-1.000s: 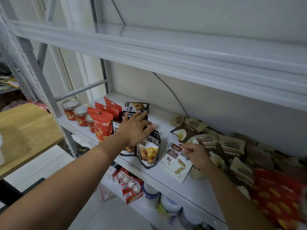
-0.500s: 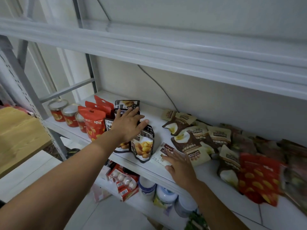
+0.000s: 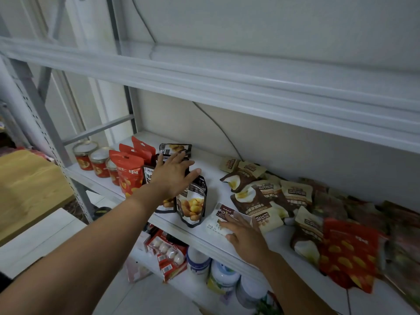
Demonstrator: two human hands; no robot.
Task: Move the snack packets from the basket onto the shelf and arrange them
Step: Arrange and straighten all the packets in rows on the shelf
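Right hand (image 3: 244,239) is pressing a light, floppy packet (image 3: 218,220) flat, fingers spread; pinching its edge is looking safest

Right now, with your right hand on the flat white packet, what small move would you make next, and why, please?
Probably stand the white packet upright beside the dark packets. It lies flat near the shelf edge under the right hand, while the left hand rests on those standing packets, with bare shelf between them.
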